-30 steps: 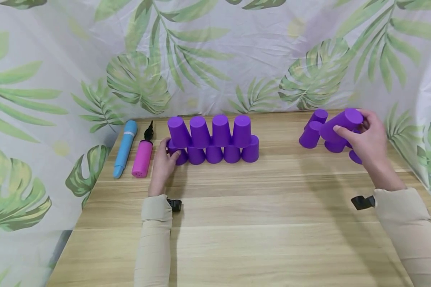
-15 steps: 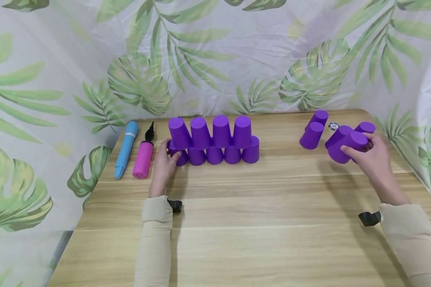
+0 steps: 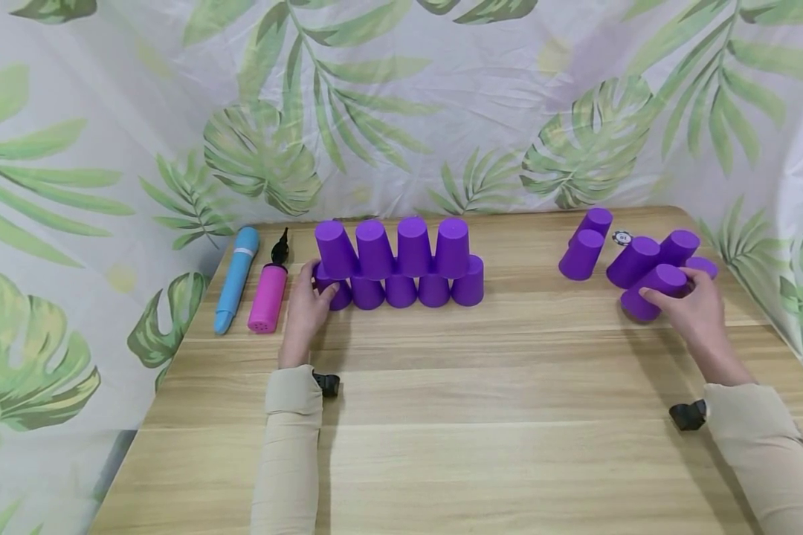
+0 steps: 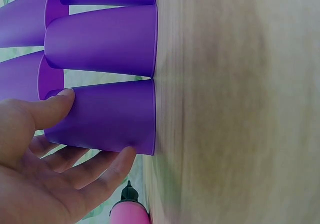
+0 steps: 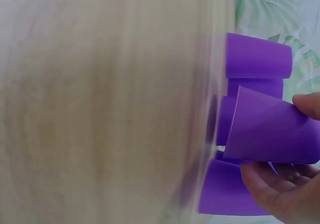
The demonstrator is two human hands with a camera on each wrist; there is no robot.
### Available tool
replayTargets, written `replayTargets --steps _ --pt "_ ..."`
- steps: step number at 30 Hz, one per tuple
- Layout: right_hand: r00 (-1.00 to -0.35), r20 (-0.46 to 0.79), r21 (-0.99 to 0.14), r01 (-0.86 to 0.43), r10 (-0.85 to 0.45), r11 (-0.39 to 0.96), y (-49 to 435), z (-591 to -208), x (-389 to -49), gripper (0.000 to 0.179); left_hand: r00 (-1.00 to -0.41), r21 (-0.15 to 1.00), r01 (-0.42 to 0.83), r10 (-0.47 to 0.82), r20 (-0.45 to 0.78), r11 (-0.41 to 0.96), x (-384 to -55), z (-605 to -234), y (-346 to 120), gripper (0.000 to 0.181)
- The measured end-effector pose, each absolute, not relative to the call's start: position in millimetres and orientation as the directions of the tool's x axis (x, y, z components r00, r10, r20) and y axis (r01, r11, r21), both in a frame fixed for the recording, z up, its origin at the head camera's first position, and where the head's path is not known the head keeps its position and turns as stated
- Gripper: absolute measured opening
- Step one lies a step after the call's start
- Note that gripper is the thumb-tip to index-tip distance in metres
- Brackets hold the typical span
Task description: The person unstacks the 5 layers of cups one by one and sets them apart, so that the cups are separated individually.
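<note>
A wood-grained table point(image 3: 401, 461) is backed by a leaf-printed cloth point(image 3: 375, 96). Nearest, a purple cup point(image 3: 654, 292) is gripped by the right hand point(image 3: 701, 306), tilted and clear of the table, its wall caught between thumb and fingers, which are spread to the cup's width. The end cup point(image 4: 107, 116) of the lower row point(image 3: 401, 291) of 5 is held by the left hand point(image 3: 305, 308), the thumb laid on its near side, the fingers curved along its outer side. Beside that hand, a pink cylinder point(image 3: 268, 297) and a blue rod point(image 3: 236, 282) are placed. On the lower row, an upper row point(image 3: 375, 253) of 4 upside-down cups is stacked. Beyond the gripped cup, 3 clustered cups point(image 3: 633, 261) are seen; past a chip point(image 3: 621, 237), 2 other cups point(image 3: 581, 256) are set.
</note>
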State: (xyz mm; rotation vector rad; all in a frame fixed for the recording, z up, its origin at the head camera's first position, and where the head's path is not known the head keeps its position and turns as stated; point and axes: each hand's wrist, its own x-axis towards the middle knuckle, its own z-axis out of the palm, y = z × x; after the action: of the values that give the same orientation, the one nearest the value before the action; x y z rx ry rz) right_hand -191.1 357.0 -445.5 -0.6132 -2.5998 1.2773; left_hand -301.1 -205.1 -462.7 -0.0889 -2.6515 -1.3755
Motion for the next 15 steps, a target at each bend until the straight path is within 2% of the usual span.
replayTargets --steps 15 --pt "-0.894 -0.028 -0.786 0.296 0.447 0.543 359.4 -456.6 -196.3 0.086 -0.988 0.806 0.116 -0.014 0.152 0.580 -300.2 -461.8 -206.0 0.060"
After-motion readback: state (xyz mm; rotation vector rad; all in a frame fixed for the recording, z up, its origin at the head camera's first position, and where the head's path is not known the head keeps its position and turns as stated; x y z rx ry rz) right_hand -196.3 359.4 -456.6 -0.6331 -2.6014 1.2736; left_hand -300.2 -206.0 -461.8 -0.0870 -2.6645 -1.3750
